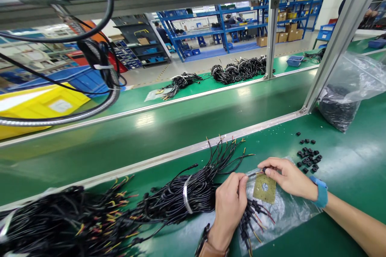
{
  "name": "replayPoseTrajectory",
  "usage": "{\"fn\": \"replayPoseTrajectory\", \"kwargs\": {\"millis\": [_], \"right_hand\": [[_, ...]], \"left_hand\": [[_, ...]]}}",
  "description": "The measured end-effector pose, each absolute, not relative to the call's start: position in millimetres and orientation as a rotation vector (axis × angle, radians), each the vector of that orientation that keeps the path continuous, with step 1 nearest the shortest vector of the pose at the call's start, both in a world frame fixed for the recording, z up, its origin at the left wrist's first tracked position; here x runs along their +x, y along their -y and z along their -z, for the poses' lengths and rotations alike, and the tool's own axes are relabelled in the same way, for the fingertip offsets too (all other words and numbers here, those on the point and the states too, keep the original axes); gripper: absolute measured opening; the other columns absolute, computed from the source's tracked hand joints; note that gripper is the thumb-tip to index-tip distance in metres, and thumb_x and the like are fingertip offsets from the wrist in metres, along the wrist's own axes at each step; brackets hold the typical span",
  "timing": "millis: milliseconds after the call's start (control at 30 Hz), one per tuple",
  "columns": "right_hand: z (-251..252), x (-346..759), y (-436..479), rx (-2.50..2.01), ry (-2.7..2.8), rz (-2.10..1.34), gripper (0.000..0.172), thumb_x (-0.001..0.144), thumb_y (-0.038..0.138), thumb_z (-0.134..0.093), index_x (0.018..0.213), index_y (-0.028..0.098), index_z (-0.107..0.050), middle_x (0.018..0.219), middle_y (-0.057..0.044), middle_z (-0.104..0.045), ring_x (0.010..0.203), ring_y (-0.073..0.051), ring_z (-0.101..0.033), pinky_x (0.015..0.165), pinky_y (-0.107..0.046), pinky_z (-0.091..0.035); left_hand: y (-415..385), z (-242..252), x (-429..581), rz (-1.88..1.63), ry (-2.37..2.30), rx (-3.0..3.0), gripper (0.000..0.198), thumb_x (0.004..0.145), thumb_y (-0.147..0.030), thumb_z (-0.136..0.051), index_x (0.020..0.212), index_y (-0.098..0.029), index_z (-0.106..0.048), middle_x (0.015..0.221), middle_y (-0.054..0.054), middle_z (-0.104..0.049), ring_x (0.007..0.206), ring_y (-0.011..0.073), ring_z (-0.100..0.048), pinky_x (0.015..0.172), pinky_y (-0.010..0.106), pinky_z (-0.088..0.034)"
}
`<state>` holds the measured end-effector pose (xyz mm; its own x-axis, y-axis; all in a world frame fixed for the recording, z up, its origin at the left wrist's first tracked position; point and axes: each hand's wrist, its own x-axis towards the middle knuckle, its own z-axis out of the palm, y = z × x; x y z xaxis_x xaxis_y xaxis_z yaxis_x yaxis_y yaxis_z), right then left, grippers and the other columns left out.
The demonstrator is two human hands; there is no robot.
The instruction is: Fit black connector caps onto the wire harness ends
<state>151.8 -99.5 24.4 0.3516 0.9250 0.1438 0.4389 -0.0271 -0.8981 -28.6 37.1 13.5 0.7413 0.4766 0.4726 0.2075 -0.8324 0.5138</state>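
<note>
Two bare hands meet over a green worktop (350,180): the left hand (230,196) pinches one thin black cable (252,174) between thumb and forefinger, while the right hand (288,177) pinches one small black component (264,170) at the cable's end. Below lie one square, yellowish plate with a single round hole (264,190) and one clear plastic sheet (292,213). One white-strapped bundle of black cables (171,192) sits left; three loose black pieces (307,141) form a row beyond a cluster of over a dozen (309,150).
</note>
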Motion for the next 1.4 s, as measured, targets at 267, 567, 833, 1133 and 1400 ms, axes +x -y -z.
{"fn": "replayPoseTrajectory", "kwargs": {"millis": [267,567,833,1133,1400], "right_hand": [[-19.9,152.6,99.5,-1.675,1.217,-0.684,0.022,0.099,0.024,-0.056,0.115,0.024,-0.07,0.103,-0.004,-0.076,0.094,-0.022,-0.069,0.084,-0.037,-0.055],[-21.8,150.1,99.7,-1.644,1.152,-0.782,0.02,0.1,0.027,-0.056,0.113,0.022,-0.07,0.098,-0.004,-0.077,0.091,-0.021,-0.07,0.083,-0.036,-0.054],[-17.2,149.8,99.0,-1.621,1.09,-0.885,0.021,0.099,0.029,-0.055,0.113,0.02,-0.069,0.093,-0.005,-0.076,0.077,-0.019,-0.068,0.07,-0.032,-0.053],[-11.0,149.8,96.9,-1.607,1.046,-0.841,0.022,0.097,0.032,-0.059,0.112,0.02,-0.069,0.094,-0.005,-0.075,0.083,-0.02,-0.068,0.076,-0.033,-0.053],[-14.4,136.4,97.2,-1.592,1.191,-0.724,0.015,0.096,0.025,-0.059,0.109,0.021,-0.067,0.097,-0.004,-0.072,0.087,-0.02,-0.065,0.078,-0.032,-0.051]], "left_hand": [[-37.3,-12.3,-28.9,-0.857,-0.58,2.434,0.023,0.102,-0.026,-0.048,0.085,-0.021,-0.062,0.075,0.0,-0.067,0.067,0.0134,-0.065,0.059,0.024,-0.045],[-35.9,-12.6,-28.8,-0.856,-0.593,2.412,0.022,0.102,-0.026,-0.049,0.085,-0.021,-0.062,0.075,-0.001,-0.066,0.066,0.0129,-0.064,0.062,0.024,-0.045],[-35.6,-11.3,-29.2,-0.904,-0.578,2.422,0.022,0.102,-0.024,-0.049,0.084,-0.02,-0.061,0.073,-0.001,-0.064,0.064,0.0125,-0.062,0.061,0.023,-0.045],[-39.4,-8.8,-29.1,-0.834,-0.448,2.46,0.019,0.102,-0.021,-0.048,0.088,-0.02,-0.06,0.076,0.0,-0.063,0.069,0.013,-0.062,0.064,0.024,-0.045],[-35.9,-13.6,-28.9,-0.61,-0.334,2.534,0.015,0.102,-0.021,-0.046,0.094,-0.022,-0.059,0.081,0.0,-0.064,0.073,0.0148,-0.062,0.065,0.026,-0.043]]}}
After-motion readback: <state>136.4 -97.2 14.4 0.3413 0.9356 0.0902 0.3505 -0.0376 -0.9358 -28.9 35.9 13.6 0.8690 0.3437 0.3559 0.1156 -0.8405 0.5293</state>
